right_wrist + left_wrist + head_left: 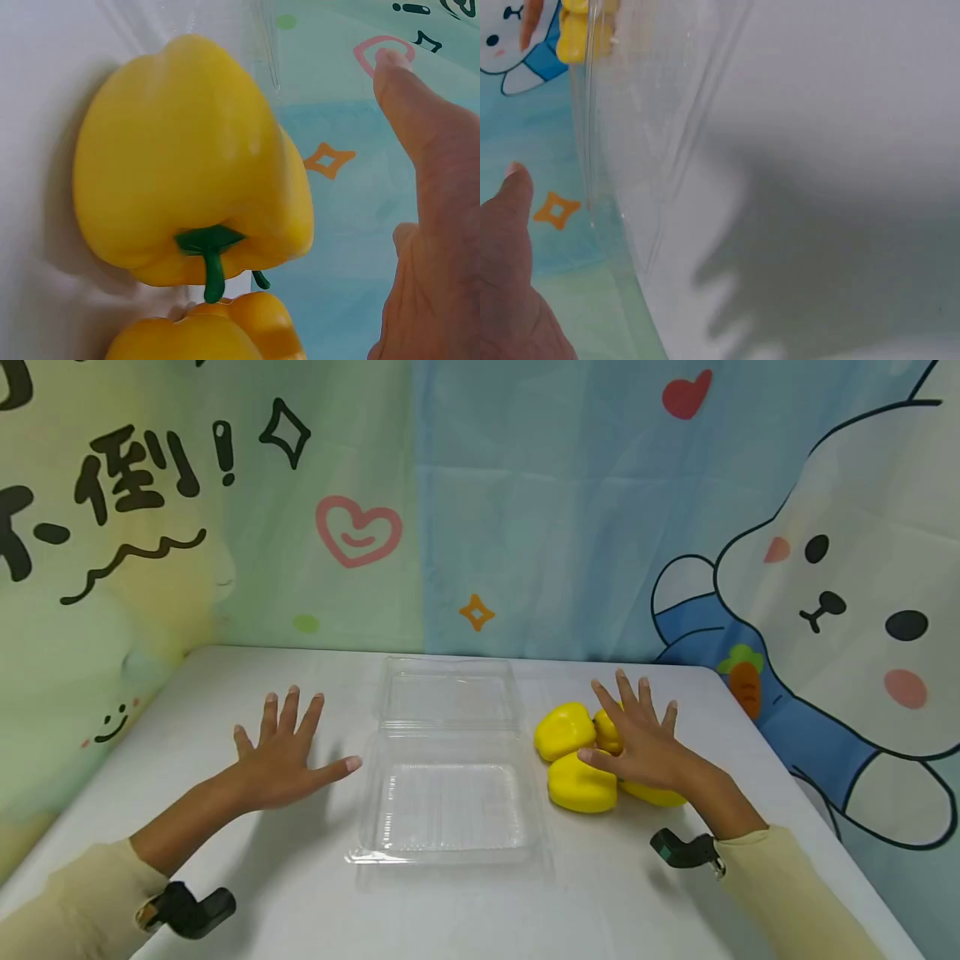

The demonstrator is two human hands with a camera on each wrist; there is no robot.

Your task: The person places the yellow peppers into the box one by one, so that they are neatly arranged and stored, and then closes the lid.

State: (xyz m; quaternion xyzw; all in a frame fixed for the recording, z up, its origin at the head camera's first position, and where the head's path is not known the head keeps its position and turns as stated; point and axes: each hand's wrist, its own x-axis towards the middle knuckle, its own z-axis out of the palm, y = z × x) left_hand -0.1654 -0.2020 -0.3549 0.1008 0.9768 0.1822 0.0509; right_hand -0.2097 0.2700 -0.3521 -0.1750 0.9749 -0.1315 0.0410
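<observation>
Left hand lies flat on the white table, fingers spread and straight, holding nothing — thumb points at the clear clamshell box, just short of its left rim. In the left wrist view only the thumb shows, beside the box's clear wall.

Box sits open at table centre, lid folded back toward the far edge, tray toward the near edge.

Right hand hovers or rests over a cluster of yellow bell peppers right of the box — fingers splayed and straight, no grip on anything; contact with the peppers cannot be told. Peppers are bunched touching each other, near the box's right rim. Right wrist view shows one pepper close up with a green stem, a second one below it, and the thumb extended clear of both.

Cartoon backdrop hangs behind the far edge.
</observation>
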